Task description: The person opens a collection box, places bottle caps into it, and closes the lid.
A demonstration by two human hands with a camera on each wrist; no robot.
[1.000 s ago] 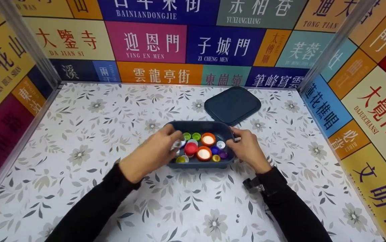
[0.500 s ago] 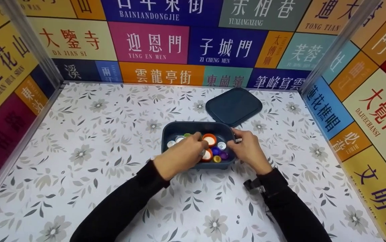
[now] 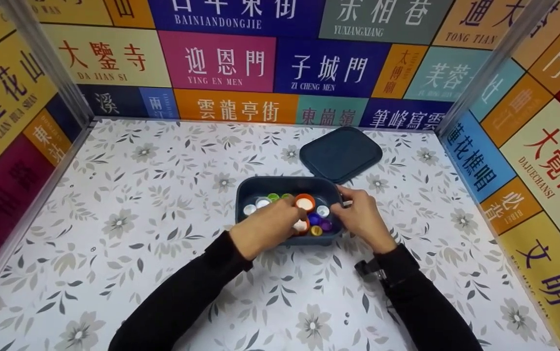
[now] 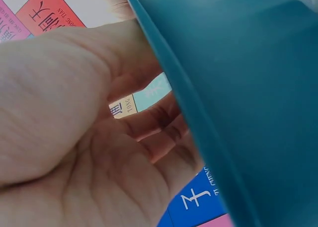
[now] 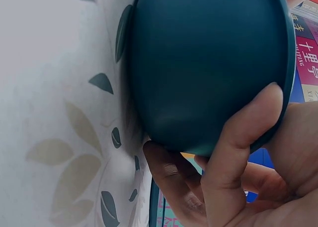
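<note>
A dark blue plastic box (image 3: 287,183) stands on the table with several small round caps in it. My left hand (image 3: 271,222) reaches over its near left side, fingers pointing down among the caps; the fingertips are hidden, and whether they pinch a cap cannot be seen. Close by them lie an orange cap with a white inside (image 3: 304,203) and a blue cap (image 3: 314,219). With thumb and fingers, my right hand (image 3: 361,214) grips the box's right end. In the right wrist view, the thumb (image 5: 266,108) presses the box's outer wall (image 5: 208,63).
A dark blue lid (image 3: 340,154) lies flat behind the box, towards the right. Purple (image 3: 325,224), yellow (image 3: 316,230) and silver caps (image 3: 323,211) sit near the right end. Walls with printed panels (image 3: 221,61) enclose the floral-patterned table (image 3: 163,195).
My left hand has moved right, from the box's left end to its middle, and now covers the red cap. My right hand keeps its grip on the right end.
</note>
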